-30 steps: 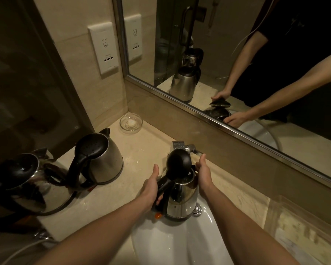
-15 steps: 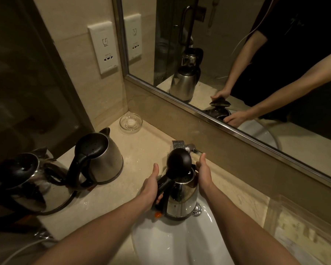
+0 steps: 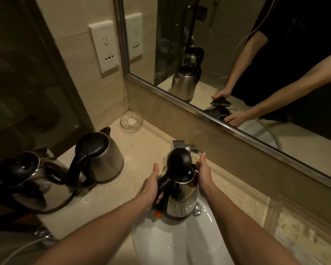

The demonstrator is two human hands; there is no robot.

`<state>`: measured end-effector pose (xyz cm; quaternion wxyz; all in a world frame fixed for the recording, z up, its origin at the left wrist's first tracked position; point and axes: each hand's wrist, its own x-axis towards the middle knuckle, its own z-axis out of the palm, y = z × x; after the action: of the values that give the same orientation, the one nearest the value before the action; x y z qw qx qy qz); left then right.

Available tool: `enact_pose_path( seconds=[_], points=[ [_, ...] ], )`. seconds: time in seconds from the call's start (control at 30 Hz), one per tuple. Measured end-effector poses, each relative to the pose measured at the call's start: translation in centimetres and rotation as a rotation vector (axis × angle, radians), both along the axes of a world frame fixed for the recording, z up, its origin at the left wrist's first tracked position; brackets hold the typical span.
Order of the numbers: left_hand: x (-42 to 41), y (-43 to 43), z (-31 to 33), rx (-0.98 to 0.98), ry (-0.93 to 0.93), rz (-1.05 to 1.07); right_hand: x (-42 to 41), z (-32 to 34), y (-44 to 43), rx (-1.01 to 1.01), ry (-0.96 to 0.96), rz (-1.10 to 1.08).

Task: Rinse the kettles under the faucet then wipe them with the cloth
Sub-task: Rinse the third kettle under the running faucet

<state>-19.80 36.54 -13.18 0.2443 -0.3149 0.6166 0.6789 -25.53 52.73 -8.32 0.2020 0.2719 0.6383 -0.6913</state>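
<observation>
Head view: the only writing in sight is on the white wall socket (image 3: 104, 45) left of the mirror (image 3: 227, 44), which carries a drawn symbol and, below it, a line of small print too fine to read.

The kettle (image 3: 182, 197) being handled is held upright over the back of the white sink (image 3: 170, 249), just in front of the chrome faucet (image 3: 178, 144). Its long axis runs straight up and down. Its black lid (image 3: 179, 163) is swung open and stands up above the rim. Its black handle points to the person's left and a little toward them, with an orange switch (image 3: 158, 214) at the handle's foot. The spout cannot be made out.

The left hand (image 3: 151, 186) grips the handle, fingers wrapped round it and thumb raised. The right hand (image 3: 203, 173) cups the opposite side of the steel body near the rim, thumb raised, its fingers reaching round the far side and out of sight.

On the beige counter (image 3: 141, 146) to the left stands a second kettle (image 3: 103, 161), upright, lid down, spout pointing away toward the wall corner and handle toward the near left. A third kettle (image 3: 33, 180) sits further left at the counter's edge, in shadow, its spout also pointing away. A small glass dish (image 3: 131, 121) lies in the back corner, apart from the kettles.
</observation>
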Motion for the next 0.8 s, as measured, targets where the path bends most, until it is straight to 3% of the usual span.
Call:
enact_pose_path(
  seconds=[0.8],
  points=[
    [0.13,-0.01,0.14,-0.012,-0.001,0.007,0.18,0.59,-0.26,-0.021,-0.032,-0.006]
  ],
)
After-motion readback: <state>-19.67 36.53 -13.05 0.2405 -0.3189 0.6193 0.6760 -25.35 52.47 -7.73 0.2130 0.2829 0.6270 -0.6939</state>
